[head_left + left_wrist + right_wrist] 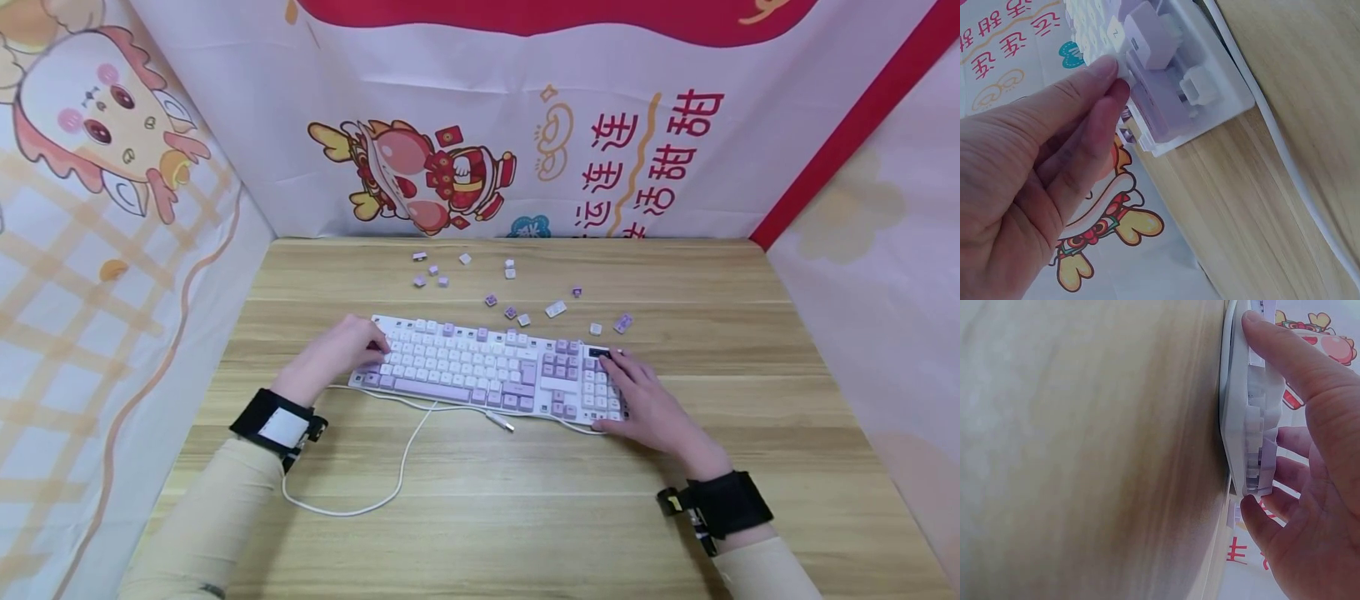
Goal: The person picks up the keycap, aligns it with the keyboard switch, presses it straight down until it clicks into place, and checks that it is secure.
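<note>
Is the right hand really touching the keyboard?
Touching. The right wrist view shows the right hand with its thumb resting on the keyboard.

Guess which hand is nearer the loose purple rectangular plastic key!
Right: the right hand is close on the near side of that key; the left hand, far to its left.

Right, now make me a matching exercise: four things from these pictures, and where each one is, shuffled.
Things
1. Left hand
2. Right hand
3. Cable plug
4. Loose keycaps

Places
A. On the table, beyond the keyboard, towards the printed backdrop
B. At the keyboard's number pad end
C. On the table, just on the wearer's side of the keyboard
D. At the keyboard end away from the number pad

Pairs: 1-D, 2-B, 3-C, 4-A
</note>
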### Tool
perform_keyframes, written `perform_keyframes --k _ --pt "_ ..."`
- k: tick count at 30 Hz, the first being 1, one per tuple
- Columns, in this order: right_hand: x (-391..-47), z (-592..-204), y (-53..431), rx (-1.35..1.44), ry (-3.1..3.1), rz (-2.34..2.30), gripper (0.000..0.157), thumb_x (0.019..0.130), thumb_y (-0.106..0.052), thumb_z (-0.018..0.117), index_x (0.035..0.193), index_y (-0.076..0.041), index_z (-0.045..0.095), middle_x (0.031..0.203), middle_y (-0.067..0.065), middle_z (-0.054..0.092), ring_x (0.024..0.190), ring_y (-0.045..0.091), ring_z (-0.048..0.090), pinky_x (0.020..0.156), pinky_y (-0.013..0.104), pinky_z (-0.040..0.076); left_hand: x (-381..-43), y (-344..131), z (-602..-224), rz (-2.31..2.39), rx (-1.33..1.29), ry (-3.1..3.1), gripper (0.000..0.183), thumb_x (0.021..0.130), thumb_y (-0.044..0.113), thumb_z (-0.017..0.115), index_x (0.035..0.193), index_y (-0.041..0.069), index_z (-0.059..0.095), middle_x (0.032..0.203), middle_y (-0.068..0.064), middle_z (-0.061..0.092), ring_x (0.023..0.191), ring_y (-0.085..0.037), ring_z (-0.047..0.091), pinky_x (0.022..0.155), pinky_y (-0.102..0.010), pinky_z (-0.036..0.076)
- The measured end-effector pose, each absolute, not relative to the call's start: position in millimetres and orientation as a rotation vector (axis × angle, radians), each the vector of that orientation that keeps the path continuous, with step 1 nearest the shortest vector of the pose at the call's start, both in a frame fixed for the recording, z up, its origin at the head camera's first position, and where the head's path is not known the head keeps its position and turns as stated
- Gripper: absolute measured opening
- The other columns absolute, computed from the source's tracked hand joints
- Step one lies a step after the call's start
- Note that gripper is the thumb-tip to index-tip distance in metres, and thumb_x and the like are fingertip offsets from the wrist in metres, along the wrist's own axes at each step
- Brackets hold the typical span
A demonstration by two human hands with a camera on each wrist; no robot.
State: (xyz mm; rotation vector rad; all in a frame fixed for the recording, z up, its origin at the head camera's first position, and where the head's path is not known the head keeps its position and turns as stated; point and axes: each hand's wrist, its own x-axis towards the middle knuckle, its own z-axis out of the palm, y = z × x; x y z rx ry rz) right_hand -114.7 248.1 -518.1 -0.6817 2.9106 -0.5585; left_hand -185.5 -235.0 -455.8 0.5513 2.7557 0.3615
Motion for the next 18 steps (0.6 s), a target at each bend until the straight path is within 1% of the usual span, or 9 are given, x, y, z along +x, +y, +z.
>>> perform_keyframes --k 6,10,14,18 --pt "-114.7 -517.1 248.2 -0.671 2.907 -0.554 0.105 0.076 -0.049 0.084 0.155 -0.003 0.031 0.162 0.022 0.026 0.148 0.045 0.024 0.115 0.062 0.034 -183.7 -233.1 -454.2 0.337 0.553 2.761 0.005 0.091 0.009 0.072 0.092 0.012 0.076 0.092 -0.004 0.074 0.085 -0.016 0.066 0.078 -0.036 0.058" --pt "-114.3 -515.3 247.8 -0.665 2.898 -0.551 0.106 0.076 -0.048 0.084 0.155 -0.003 0.03 0.163 0.022 0.025 0.149 0.045 0.023 0.116 0.061 0.033 -183.4 -231.5 -453.4 0.376 0.557 2.749 0.006 0.09 0.01 0.073 0.095 0.013 0.075 0.092 -0.003 0.073 0.084 -0.015 0.066 0.078 -0.035 0.058" --pt "-114.5 -514.7 247.6 -0.658 2.885 -0.543 0.107 0.076 -0.047 0.084 0.156 -0.003 0.028 0.163 0.022 0.023 0.15 0.045 0.022 0.117 0.06 0.032 -183.9 -230.7 -452.3 0.379 0.548 2.736 0.01 0.09 0.011 0.073 0.099 0.012 0.074 0.094 -0.004 0.073 0.085 -0.016 0.067 0.079 -0.035 0.059" --pt "-115.1 -514.5 247.3 -0.654 2.88 -0.54 0.107 0.076 -0.048 0.083 0.156 -0.003 0.028 0.163 0.022 0.023 0.15 0.045 0.022 0.118 0.06 0.031 -184.1 -231.0 -451.0 0.361 0.533 2.724 0.011 0.09 0.01 0.072 0.101 0.012 0.075 0.096 -0.005 0.074 0.087 -0.017 0.068 0.08 -0.036 0.059"
